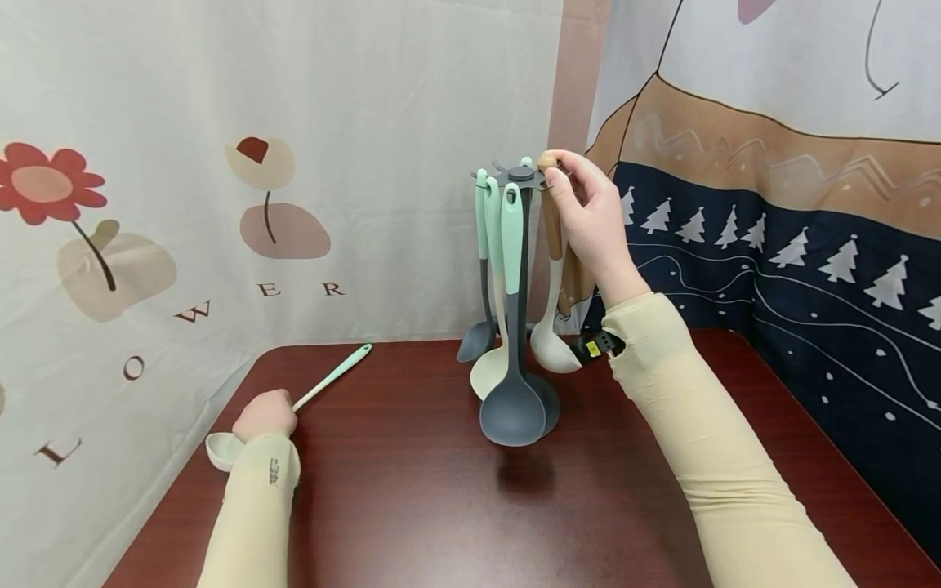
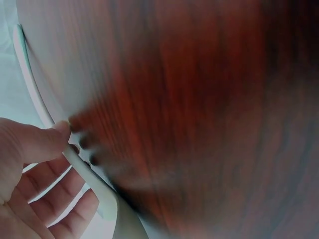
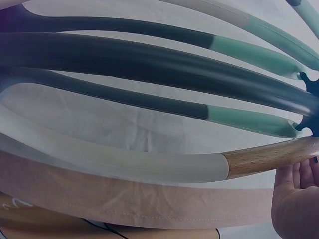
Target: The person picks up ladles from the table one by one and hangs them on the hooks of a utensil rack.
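Observation:
At the table's left side, my left hand (image 1: 266, 415) grips the stem of a white ladle with a mint-green handle (image 1: 340, 376). Its bowl shows beside the wrist, and in the left wrist view the thumb and fingers (image 2: 42, 140) pinch the stem. My right hand (image 1: 590, 214) pinches the top of a white ladle's wooden handle (image 1: 553, 229) at the rim of a dark utensil rack (image 1: 521, 174). That ladle hangs upright along the rack's right side. Whether its end is on a hook is hidden by the fingers.
Several mint-handled utensils hang from the rack, among them a grey ladle (image 1: 513, 412) in front and a cream one (image 1: 488, 371) at left. The rack stands on a dark red wooden table (image 1: 412, 490). Printed cloths (image 1: 412, 245) hang behind and to the right.

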Tool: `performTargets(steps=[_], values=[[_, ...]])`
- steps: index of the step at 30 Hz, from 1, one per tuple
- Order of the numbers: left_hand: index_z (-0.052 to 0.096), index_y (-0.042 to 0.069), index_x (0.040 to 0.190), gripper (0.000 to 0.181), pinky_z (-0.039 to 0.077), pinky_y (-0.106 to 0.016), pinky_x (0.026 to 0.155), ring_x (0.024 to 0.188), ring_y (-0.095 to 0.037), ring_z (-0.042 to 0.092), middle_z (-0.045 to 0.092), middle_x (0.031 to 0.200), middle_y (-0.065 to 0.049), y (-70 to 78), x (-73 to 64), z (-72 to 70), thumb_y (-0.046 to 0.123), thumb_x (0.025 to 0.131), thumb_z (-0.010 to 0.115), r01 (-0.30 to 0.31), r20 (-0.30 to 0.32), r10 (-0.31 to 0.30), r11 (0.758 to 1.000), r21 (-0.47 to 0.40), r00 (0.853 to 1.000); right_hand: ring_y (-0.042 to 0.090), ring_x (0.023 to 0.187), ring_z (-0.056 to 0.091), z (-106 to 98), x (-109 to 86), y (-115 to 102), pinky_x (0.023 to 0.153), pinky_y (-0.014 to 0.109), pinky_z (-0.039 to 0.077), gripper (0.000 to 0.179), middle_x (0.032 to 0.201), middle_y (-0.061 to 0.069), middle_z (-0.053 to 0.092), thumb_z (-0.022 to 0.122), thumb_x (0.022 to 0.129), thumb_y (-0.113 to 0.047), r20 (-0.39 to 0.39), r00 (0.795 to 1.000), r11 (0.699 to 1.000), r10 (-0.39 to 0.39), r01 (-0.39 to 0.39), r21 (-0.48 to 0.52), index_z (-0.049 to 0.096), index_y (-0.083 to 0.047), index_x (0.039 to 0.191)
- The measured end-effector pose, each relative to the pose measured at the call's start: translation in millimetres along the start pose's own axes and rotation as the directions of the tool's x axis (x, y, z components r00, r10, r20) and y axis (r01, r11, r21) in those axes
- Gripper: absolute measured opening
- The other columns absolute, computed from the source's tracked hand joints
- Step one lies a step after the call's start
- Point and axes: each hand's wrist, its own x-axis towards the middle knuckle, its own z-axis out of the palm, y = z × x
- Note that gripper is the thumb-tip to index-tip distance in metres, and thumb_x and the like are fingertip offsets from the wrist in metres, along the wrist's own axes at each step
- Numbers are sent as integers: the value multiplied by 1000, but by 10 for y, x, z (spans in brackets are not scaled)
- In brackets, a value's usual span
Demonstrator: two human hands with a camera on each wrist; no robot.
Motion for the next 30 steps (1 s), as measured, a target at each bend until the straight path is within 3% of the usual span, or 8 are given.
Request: performTargets(steps=[9, 20, 24, 30], values=[[61, 8, 86, 2, 44, -49, 53, 77, -36, 60, 63, 84, -15, 57, -36, -28, 8, 84, 60, -70, -20, 69, 996, -52, 997, 17, 103, 52, 4, -4, 12, 96, 26, 46, 37, 128, 12, 59, 54, 103, -20, 0, 1000, 1000, 4, -4, -6, 57, -2, 136], [61, 9, 90, 9, 43, -43, 51, 72, -31, 58, 65, 84, -12, 354, -90, -45, 13, 90, 69, -140, -79, 131, 982, -124, 988, 16, 105, 53, 3, 1, 18, 98, 26, 45, 37, 129, 12, 59, 54, 103, -19, -4, 1000, 1000, 5, -5, 7, 58, -2, 136], [60, 9, 90, 10, 42, -41, 50, 72, -30, 59, 66, 84, -11, 475, -121, -44, 13, 89, 70, -184, -116, 169, 973, -140, 979, 17, 106, 53, 5, 1, 10, 98, 27, 45, 37, 129, 12, 59, 54, 103, -19, -7, 1000, 1000, 14, -14, 18, 57, -3, 136], [60, 11, 86, 12, 42, -39, 48, 70, -27, 60, 66, 78, -6, 618, -166, -35, 12, 86, 73, -270, -189, 239, 950, -155, 952, 17, 106, 53, 15, 3, 8, 98, 27, 45, 37, 130, 12, 58, 54, 103, -19, -3, 1000, 999, 12, -11, 32, 57, -3, 137]])
